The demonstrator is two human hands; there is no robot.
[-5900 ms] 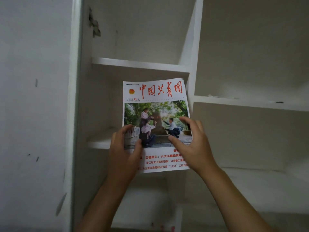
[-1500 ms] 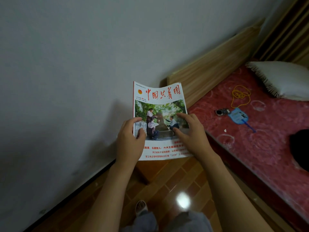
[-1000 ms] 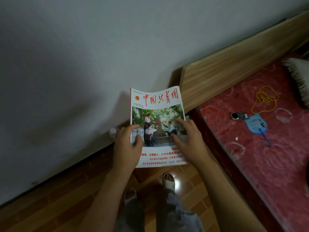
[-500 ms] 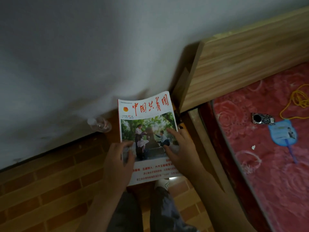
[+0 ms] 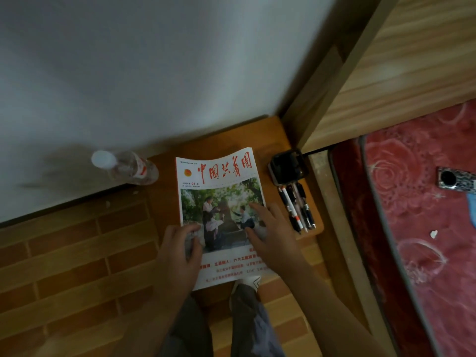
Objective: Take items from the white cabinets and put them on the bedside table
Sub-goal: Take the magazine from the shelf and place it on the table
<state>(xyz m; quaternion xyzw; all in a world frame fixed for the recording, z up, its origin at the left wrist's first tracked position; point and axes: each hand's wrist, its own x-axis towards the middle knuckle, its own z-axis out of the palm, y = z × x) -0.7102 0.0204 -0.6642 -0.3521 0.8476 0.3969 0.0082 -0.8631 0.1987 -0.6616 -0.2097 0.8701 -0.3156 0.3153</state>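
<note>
A magazine (image 5: 221,191) with a white cover, red Chinese title and a photo of people under trees is held over the small wooden bedside table (image 5: 273,132). My left hand (image 5: 177,256) grips its lower left edge, thumb on the cover. My right hand (image 5: 273,240) holds the lower right side, fingers spread over the photo. The magazine's near end reaches past the table's front edge. Whether it touches the tabletop I cannot tell.
A clear plastic bottle (image 5: 126,168) stands left of the table by the white wall. A black holder (image 5: 287,167) and several pens (image 5: 297,207) lie on the table's right side. Wooden headboard (image 5: 401,60) and red-covered bed (image 5: 422,228) lie to the right.
The view has tipped down and closed in on the bedside table. Both hands have carried the magazine from the cabinet to above the tabletop; the holder and pens have come into sight.
</note>
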